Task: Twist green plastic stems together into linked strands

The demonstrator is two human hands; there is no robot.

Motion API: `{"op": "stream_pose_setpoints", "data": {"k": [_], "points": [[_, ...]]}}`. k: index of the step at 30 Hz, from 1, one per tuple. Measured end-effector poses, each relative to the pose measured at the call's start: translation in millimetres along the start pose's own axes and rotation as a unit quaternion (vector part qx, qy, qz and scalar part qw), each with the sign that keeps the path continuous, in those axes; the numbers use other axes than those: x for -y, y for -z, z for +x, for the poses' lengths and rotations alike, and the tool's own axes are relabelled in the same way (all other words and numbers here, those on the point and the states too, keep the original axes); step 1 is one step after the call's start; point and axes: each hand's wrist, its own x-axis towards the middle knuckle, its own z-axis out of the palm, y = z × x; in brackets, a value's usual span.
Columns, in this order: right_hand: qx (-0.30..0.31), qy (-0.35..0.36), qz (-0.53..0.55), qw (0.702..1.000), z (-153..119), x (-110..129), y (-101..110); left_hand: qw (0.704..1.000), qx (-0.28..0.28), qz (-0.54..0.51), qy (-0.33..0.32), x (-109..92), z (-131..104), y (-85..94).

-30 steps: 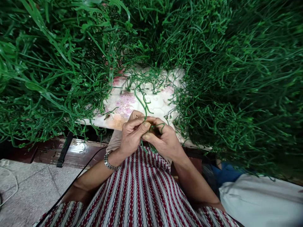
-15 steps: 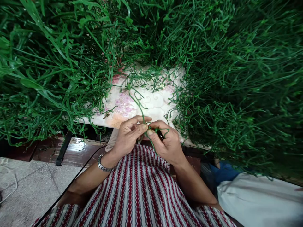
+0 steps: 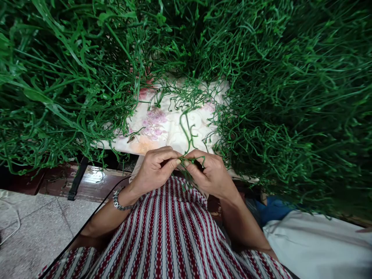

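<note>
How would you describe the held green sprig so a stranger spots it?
Find the pale floral surface between the green heaps, then its near edge, where the left hand and right hand nearly meet. The thin, branched green sprig sticks out between them. Unlike the green heaps, it is pinched in the hands.

The white floral-printed cloth (image 3: 174, 135) at centre is brightest; glare whitens the glossy brown wooden plank (image 3: 94, 179) at lower left; thin green stems (image 3: 325, 73) blur and darken at upper right.
</note>
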Motion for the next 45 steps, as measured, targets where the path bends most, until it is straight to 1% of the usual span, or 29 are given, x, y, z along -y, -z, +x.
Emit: {"op": "stream_pose_setpoints", "data": {"k": [2,4,6,8,11,14,18,20,22,25,27,30,31,33,35,37,39,40,42,45], "points": [[0.001,0.004,0.006,1.000,0.6,-1.1,-1.2,1.000,0.002,0.001,-0.009,0.7,0.3,0.3],[0.014,0.009,0.025,1.000,0.9,-2.5,-2.8,1.000,-0.007,0.000,-0.004,1.9,0.1,-0.2],[0.022,0.006,0.045,0.999,1.0,-3.9,-4.3,1.000,-0.020,-0.006,0.020,3.3,-1.0,-2.0],[0.018,-0.003,0.047,0.999,1.1,-4.7,-5.7,0.998,-0.023,-0.015,0.048,4.4,-2.9,-4.5],[0.016,-0.010,0.030,0.999,1.5,-5.1,-6.3,0.998,-0.020,0.000,0.063,5.0,-5.3,-7.0],[0.034,-0.004,0.023,0.999,2.4,-7.0,-4.6,0.998,-0.003,0.035,0.057,4.2,-5.4,-5.7],[0.071,0.028,0.020,0.997,2.5,-12.8,-1.6,0.996,0.040,0.057,0.054,1.7,-2.9,0.4],[0.071,0.051,-0.019,0.996,1.1,-15.0,-1.6,0.995,0.054,0.053,0.067,0.6,-1.9,3.2],[0.058,0.070,-0.091,0.992,-1.1,-15.3,-2.8,0.993,0.068,0.037,0.090,0.2,-1.8,4.8],[0.047,0.085,-0.203,0.974,-3.7,-12.8,-6.5,0.988,0.092,0.026,0.121,1.3,-1.9,5.8],[0.033,0.091,-0.243,0.965,-4.2,-10.3,-9.4,0.986,0.111,0.033,0.118,3.3,-0.7,6.8],[0.019,0.110,-0.246,0.963,-3.8,-7.5,-12.4,0.984,0.159,0.021,0.081,7.1,3.3,10.4],[0.024,0.117,-0.239,0.964,-3.7,-6.7,-12.7,0.982,0.177,0.009,0.066,8.5,4.6,11.9],[0.057,0.117,-0.217,0.968,-3.7,-5.3,-11.9,0.977,0.210,-0.013,0.043,11.3,6.2,14.5],[0.101,0.092,-0.182,0.974,-3.4,-4.4,-9.6,0.971,0.237,-0.020,0.030,13.9,5.8,16.0],[0.133,0.067,-0.119,0.982,-1.9,-4.8,-6.7,0.967,0.252,-0.037,0.028,15.8,4.1,16.1],[0.163,0.058,-0.018,0.985,0.9,-7.6,-4.4,0.963,0.256,-0.075,0.026,16.8,2.4,15.2],[0.182,0.056,0.041,0.981,2.6,-9.8,-3.8,0.961,0.258,-0.098,0.022,16.9,1.8,14.5],[0.221,0.038,0.153,0.962,5.2,-15.3,-4.3,0.956,0.262,-0.128,0.015,16.6,1.5,13.2],[0.251,-0.016,0.273,0.929,5.2,-22.4,-8.7,0.951,0.272,-0.146,0.016,16.5,1.7,12.3]]}}
